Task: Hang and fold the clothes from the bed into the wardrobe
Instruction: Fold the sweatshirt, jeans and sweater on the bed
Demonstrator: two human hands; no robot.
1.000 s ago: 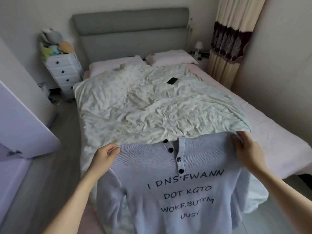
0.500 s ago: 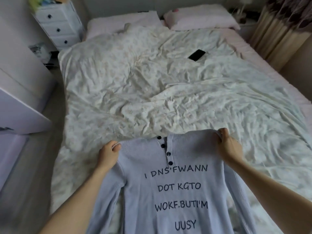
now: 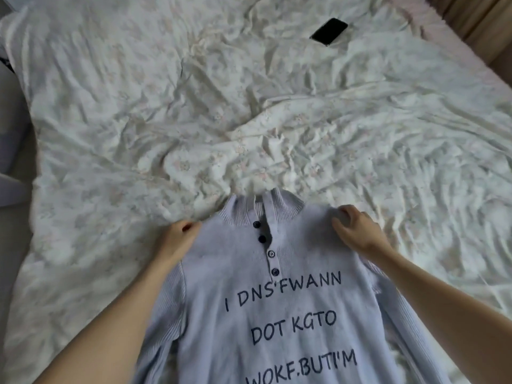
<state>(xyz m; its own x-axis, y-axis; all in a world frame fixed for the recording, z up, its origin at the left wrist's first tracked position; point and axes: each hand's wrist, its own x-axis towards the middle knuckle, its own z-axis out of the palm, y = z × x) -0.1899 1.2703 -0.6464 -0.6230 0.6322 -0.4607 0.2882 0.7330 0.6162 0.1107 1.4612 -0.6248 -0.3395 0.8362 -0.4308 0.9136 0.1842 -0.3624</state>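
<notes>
A pale lilac knit sweater (image 3: 266,314) with dark printed lettering lies front up at the near edge of the bed (image 3: 124,134). The left hand (image 3: 177,239) grips its left shoulder with fingers curled into the fabric; the right hand (image 3: 357,231) pinches the right shoulder likewise. Beyond the sweater's ribbed collar spreads the crumpled white floral duvet (image 3: 277,106). Far past the collar, to the right, a black phone (image 3: 329,31) lies on the duvet.

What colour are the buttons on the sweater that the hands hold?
Dark navy, nearly black, on the pale lilac sweater; the head view shows the buttons best.
</notes>
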